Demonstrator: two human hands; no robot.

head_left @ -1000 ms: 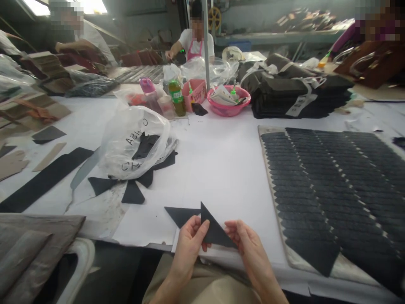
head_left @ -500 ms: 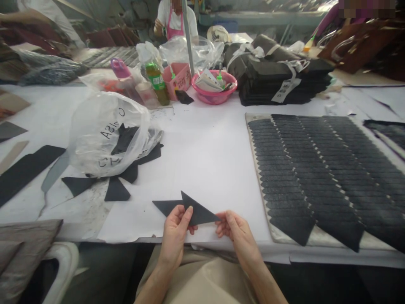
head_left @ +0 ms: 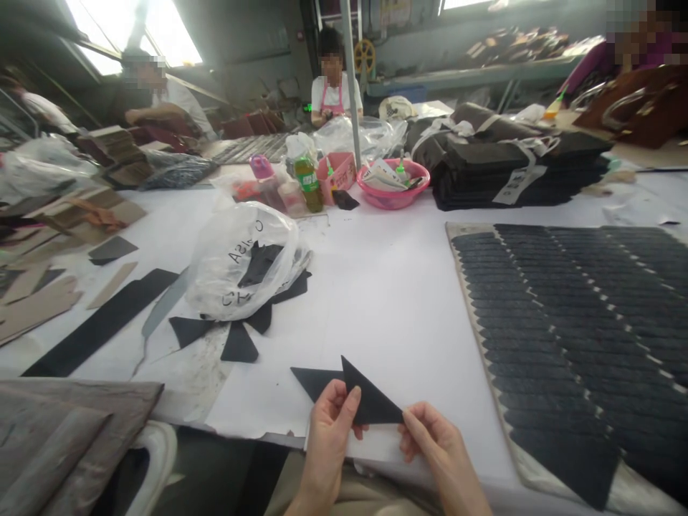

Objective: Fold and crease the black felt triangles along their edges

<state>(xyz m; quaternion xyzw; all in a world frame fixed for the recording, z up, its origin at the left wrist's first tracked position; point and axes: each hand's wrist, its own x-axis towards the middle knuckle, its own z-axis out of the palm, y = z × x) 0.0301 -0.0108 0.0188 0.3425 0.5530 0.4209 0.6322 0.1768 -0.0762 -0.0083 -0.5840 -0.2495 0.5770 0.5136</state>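
Note:
Between my hands, above the table's front edge, is a flat black triangular piece [head_left: 373, 398], perhaps leather. My left hand [head_left: 333, 416] pinches its left side between thumb and fingers, and a second dark pointed piece [head_left: 312, 381] sticks out to the left behind that hand. The fingertips of my right hand [head_left: 430, 437] are closed on the right-hand tip of the triangle. To the right lies a board [head_left: 519, 459] covered with rows of overlapping black pieces [head_left: 542, 351]. More black cut pieces [head_left: 240, 342] lie at the left, under and around a clear plastic bag [head_left: 215, 272].
A pink basin [head_left: 395, 199], a green-labelled bottle [head_left: 307, 183] and a pink box [head_left: 340, 170] stand at the back, beside a tied black stack [head_left: 516, 172]. A grey pole [head_left: 352, 86] rises behind them. Other people sit beyond the white table [head_left: 387, 287].
The view has tilted up and swung left, so the table contents appear lower and further right. Both hands keep their grip on the black triangle.

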